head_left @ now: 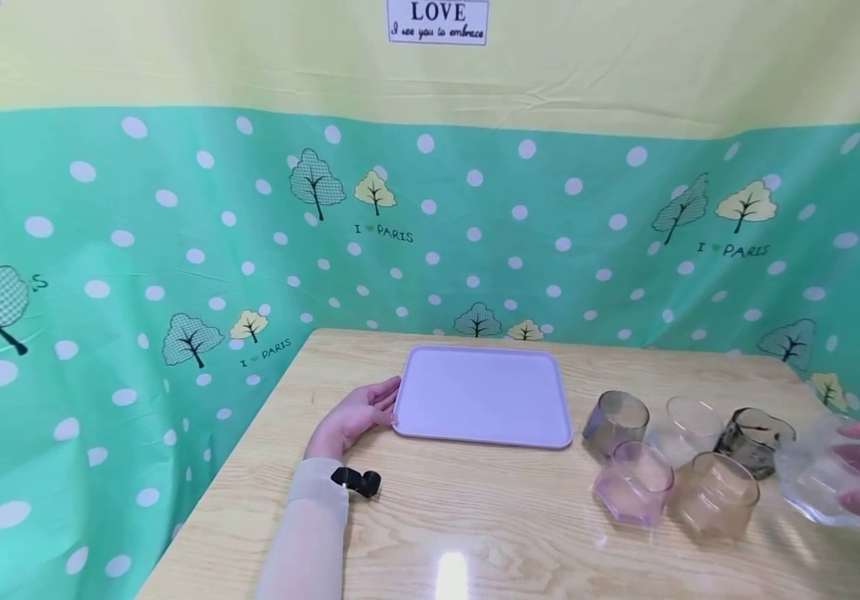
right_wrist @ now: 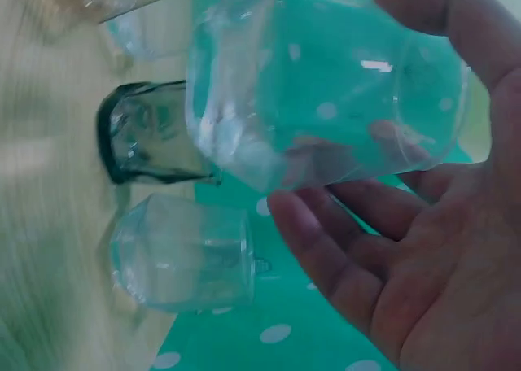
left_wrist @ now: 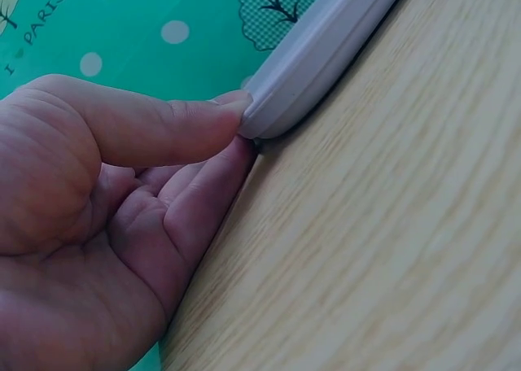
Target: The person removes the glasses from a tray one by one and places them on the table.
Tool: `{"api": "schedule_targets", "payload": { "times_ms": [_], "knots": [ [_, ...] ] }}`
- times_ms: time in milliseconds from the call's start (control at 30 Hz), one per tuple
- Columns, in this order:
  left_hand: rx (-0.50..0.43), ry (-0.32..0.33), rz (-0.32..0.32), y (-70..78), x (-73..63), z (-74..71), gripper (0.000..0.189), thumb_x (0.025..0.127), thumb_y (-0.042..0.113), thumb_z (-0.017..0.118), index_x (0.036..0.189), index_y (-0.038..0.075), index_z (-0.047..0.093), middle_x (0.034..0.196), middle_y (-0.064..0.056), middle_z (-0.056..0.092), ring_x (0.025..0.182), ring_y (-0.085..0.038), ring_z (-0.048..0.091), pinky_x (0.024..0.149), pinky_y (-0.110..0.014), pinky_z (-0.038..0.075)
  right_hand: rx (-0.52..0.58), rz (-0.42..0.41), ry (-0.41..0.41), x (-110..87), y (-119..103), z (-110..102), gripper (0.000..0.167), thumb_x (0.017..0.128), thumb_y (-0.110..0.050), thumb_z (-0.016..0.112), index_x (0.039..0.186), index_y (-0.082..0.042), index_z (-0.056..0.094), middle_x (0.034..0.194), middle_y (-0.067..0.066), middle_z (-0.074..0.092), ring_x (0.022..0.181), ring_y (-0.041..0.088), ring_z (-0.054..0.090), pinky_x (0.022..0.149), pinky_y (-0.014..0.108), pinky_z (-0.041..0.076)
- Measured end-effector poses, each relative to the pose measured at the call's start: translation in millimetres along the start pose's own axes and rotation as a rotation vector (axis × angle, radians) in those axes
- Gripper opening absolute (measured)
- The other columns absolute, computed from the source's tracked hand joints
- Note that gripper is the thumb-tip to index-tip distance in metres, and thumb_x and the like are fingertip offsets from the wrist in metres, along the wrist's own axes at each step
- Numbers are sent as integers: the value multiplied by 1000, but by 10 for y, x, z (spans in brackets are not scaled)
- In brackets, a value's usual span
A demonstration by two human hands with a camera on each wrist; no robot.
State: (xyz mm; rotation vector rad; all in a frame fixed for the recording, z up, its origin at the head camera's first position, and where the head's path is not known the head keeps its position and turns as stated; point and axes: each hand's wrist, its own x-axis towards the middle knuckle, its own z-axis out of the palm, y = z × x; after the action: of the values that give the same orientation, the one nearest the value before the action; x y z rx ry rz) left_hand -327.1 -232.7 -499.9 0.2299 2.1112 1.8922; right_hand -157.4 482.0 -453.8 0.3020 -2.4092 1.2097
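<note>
My left hand (head_left: 351,421) pinches the left edge of a lilac rectangular tray (head_left: 484,396) lying on the table. In the left wrist view, the thumb (left_wrist: 183,131) presses on the rim (left_wrist: 301,78) with fingers beneath it. At the far right my right hand (right_wrist: 448,257) holds a clear angular drinking glass (right_wrist: 326,86), tilted on its side in the right wrist view, thumb on one side and fingers on the other. Nearest to it stand a dark smoky glass (head_left: 756,446) and another clear glass (right_wrist: 187,253).
Left of the held glass stand a greyish glass (head_left: 615,425), a clear glass (head_left: 687,429), a pinkish-purple glass (head_left: 634,487) and an amber glass (head_left: 713,498), close together on the wooden table (head_left: 467,508). A green and yellow patterned curtain (head_left: 430,242) hangs behind.
</note>
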Motion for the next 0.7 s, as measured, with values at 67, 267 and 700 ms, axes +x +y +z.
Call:
{"api": "schedule_targets", "payload": {
  "times_ms": [67, 267, 700],
  "knots": [
    [-4, 0, 0, 3, 3, -1, 87, 85, -21, 63, 164, -6, 31, 173, -16, 29, 157, -30, 32, 122, -37, 40, -30, 4, -28, -46, 154, -8, 120, 61, 26, 83, 128, -64, 39, 114, -42, 59, 96, -23, 55, 61, 5, 50],
    [0, -1, 1, 9, 0, -8, 86, 86, -20, 64, 164, -7, 30, 173, -17, 28, 158, -32, 30, 121, -37, 40, -57, 52, -73, -148, 309, -12, 113, 62, 23, 86, 128, -59, 45, 110, -42, 60, 92, -20, 54, 61, 5, 47],
    [-5, -15, 9, 29, -21, -4, 85, 88, -20, 63, 165, -7, 28, 174, -18, 26, 159, -33, 29, 123, -39, 37, 35, -19, -124, -261, 271, 152, 106, 52, 29, 84, 132, -36, 64, 112, -34, 68, 94, -14, 63, 72, 1, 48]
  ]
}}
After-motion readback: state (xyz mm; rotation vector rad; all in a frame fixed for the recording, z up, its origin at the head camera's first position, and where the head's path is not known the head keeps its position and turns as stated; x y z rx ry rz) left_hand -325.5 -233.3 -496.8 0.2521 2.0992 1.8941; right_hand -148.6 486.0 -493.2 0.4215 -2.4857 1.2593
